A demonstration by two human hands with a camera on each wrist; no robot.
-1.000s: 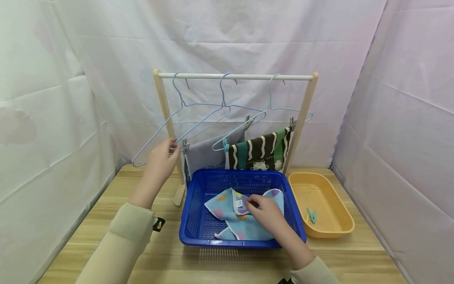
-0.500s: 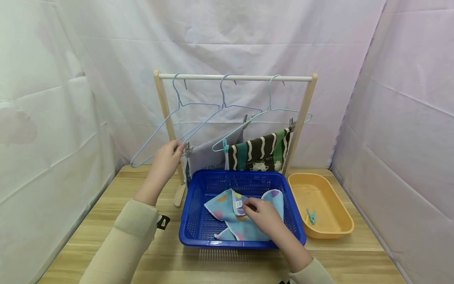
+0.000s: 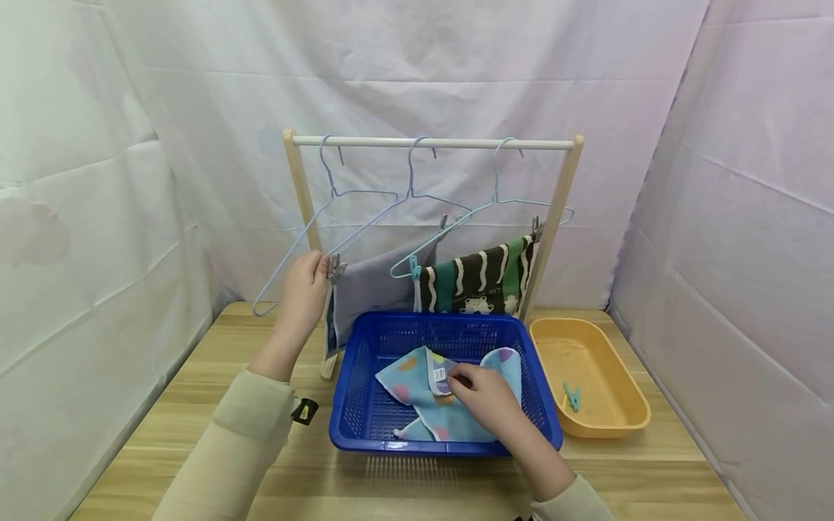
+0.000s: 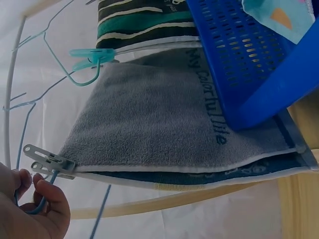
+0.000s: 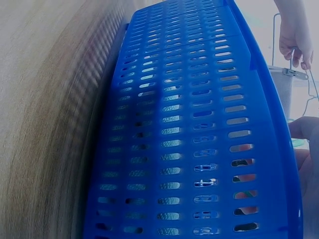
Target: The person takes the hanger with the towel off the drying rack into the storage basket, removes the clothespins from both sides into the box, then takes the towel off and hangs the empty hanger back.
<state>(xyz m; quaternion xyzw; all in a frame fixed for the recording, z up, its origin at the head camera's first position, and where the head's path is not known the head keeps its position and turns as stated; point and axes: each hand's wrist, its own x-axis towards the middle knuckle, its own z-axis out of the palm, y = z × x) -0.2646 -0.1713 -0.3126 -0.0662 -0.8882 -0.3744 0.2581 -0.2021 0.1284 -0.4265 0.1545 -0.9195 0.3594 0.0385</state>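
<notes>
Our left hand (image 3: pixel 302 289) pinches the lower left corner of the middle blue hanger (image 3: pixel 411 184) between thumb and fingers, just beside a grey clip (image 4: pixel 50 160); our right hand (image 3: pixel 485 391) is down inside the blue basket (image 3: pixel 449 448), its fingers bent at the spotted towel (image 3: pixel 449 416) near a white label (image 3: pixel 439 374); we cannot tell whether those fingers grasp the cloth. The spotted towel lies crumpled in the basket; the grey towel (image 4: pixel 149 119), bearing dark lettering, hangs from the middle hanger by clips at both upper corners, partly hidden behind the basket in the head view. To its right we see a striped towel (image 3: pixel 474 278) on a pale turquoise hanger (image 3: pixel 496 177); a turquoise peg (image 3: pixel 414 266) fastens its left corner; another blue hanger (image 3: pixel 330 181) hangs at the left, all three on the white bar (image 3: pixel 449 143) of a wooden rack; right of the basket, on the bench (image 3: pixel 293 477), a yellow tray (image 3: pixel 599 369) holds a small turquoise clip (image 3: pixel 573 397); pale cloth (image 3: pixel 430 72) hangs behind.
</notes>
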